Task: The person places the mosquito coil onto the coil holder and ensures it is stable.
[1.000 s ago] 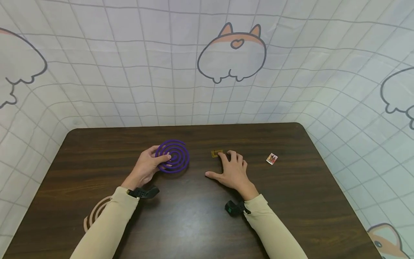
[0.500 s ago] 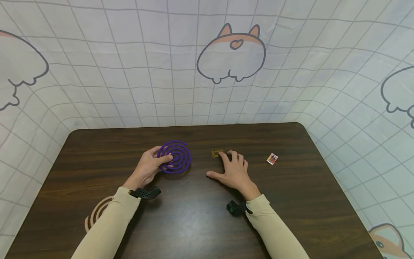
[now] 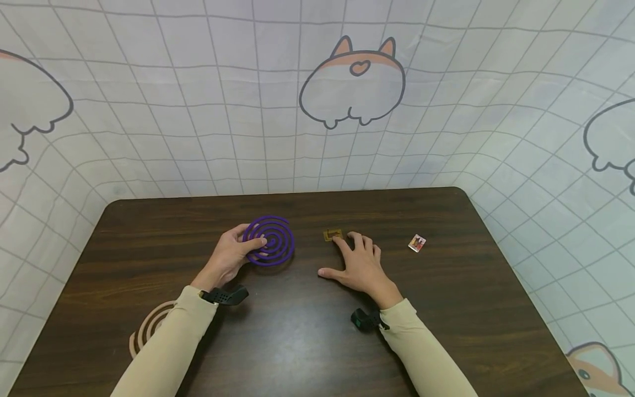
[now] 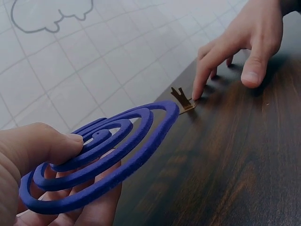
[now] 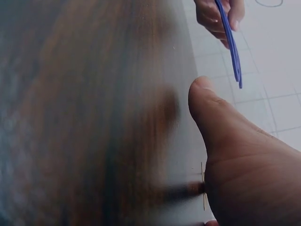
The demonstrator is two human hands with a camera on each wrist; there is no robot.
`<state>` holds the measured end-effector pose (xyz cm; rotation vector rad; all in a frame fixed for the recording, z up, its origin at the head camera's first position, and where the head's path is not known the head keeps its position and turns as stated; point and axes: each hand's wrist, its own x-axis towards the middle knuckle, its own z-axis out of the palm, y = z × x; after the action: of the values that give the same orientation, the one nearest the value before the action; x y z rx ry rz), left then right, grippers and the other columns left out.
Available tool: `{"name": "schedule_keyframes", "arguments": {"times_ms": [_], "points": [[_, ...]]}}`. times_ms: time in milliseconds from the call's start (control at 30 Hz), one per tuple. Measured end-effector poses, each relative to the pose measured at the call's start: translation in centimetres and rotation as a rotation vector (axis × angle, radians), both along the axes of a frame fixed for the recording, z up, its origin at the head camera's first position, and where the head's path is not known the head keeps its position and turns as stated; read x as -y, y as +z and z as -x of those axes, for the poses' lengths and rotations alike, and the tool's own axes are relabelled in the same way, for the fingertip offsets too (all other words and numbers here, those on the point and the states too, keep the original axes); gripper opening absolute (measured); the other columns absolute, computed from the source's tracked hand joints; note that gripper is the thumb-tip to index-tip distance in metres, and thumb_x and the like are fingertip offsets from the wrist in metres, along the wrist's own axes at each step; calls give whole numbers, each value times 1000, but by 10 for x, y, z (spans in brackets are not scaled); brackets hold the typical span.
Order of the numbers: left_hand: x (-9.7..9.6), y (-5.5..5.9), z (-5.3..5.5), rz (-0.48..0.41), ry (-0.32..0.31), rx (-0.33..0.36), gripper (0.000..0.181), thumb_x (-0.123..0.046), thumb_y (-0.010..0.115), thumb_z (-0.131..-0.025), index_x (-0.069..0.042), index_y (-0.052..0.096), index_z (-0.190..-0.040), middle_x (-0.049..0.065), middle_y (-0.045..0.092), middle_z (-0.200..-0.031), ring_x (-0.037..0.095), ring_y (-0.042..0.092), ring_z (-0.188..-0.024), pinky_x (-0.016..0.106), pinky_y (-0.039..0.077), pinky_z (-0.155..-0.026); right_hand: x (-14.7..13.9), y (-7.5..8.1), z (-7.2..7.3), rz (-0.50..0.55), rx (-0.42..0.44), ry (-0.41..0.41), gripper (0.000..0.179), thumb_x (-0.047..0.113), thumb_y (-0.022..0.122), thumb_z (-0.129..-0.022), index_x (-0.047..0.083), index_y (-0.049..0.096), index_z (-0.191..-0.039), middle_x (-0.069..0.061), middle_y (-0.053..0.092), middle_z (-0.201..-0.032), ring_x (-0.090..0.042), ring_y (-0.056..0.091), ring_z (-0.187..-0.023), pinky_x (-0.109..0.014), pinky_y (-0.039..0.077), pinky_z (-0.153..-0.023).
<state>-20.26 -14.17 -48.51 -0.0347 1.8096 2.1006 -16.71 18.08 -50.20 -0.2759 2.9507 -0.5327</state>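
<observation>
My left hand pinches a purple mosquito coil, thumb on top and fingers beneath, holding it above the table. In the left wrist view the coil is tilted, and its outer ring overlaps the view of a small brass-coloured coil stand with a raised prong. My right hand is spread over the table, its index fingertip at the edge of that stand. In the right wrist view, the thumb and palm hide most of the stand and the other fingers.
A beige coil lies at the left, partly covered by my left sleeve. A small printed square lies right of my right hand. The dark wooden table meets a grid-patterned curtain at its back edge.
The purple coil and my left hand shift very slightly right. My right hand barely moves, its index fingertip staying at the stand. The grips look unchanged.
</observation>
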Motion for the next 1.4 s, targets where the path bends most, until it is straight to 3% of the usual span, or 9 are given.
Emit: {"name": "schedule_keyframes", "arguments": {"times_ms": [733, 1100, 1400], "points": [[-13, 2, 3, 14, 9, 28, 60, -5, 72, -96, 3, 41, -147, -3, 73, -106, 10, 78, -88, 29, 65, -82, -1, -2, 0, -16, -11, 1, 94, 79, 66, -83, 31, 39, -159, -16, 28, -165, -44, 26, -151, -71, 23, -119], [-22, 3, 4, 13, 14, 20, 51, -6, 70, -98, -3, 46, -143, 0, 72, -113, 12, 78, -84, 32, 65, -85, 1, -2, -1, -34, -11, 1, 95, 80, 65, -83, 31, 37, -160, -15, 27, -166, -44, 27, -151, -70, 25, -118], [-29, 2, 7, 1, -9, 24, 54, -6, 69, -98, -1, 43, -145, -1, 72, -111, 11, 78, -86, 31, 64, -85, 1, -5, 0, -34, -11, -12, 96, 81, 64, -82, 32, 38, -160, -14, 28, -166, -43, 27, -152, -68, 26, -117]]}}
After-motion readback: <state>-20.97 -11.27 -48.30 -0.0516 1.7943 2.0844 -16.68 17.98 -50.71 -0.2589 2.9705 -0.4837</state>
